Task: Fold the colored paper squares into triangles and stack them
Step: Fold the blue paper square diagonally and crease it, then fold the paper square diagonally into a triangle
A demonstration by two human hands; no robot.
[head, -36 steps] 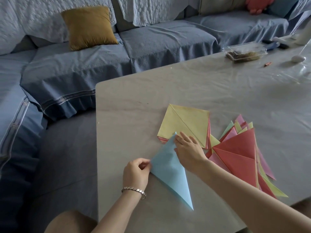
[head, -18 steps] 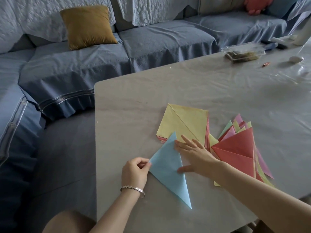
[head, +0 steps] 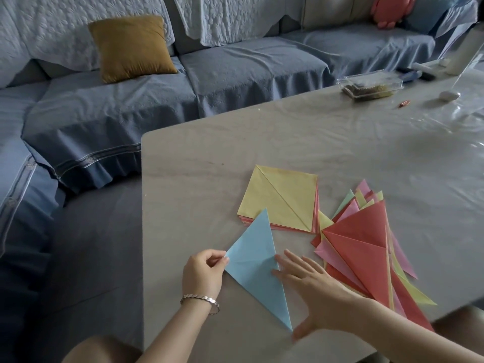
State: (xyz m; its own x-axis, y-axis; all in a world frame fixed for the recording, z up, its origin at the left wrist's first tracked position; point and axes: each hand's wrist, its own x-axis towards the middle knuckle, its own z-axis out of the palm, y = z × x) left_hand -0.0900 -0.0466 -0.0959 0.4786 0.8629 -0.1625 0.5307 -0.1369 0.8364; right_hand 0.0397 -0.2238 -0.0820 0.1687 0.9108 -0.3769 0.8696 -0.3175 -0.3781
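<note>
The blue paper triangle lies flat on the desk, its tip overlapping the yellow-topped stack of squares; the left hand pinches its left corner; the right hand rests fingers spread straight along its right edge, near the pile of folded triangles.

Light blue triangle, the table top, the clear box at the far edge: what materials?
Light blue paper triangle: thin matte paper, with faint crease lines and crisp edges, lying flat.
Beige table top: stone-look slab, apparently under a clear glossy plastic film; wrinkles and glare show across it.
Clear lidded box: probably thin transparent plastic; shiny highlights, and the contents show through it.
</note>
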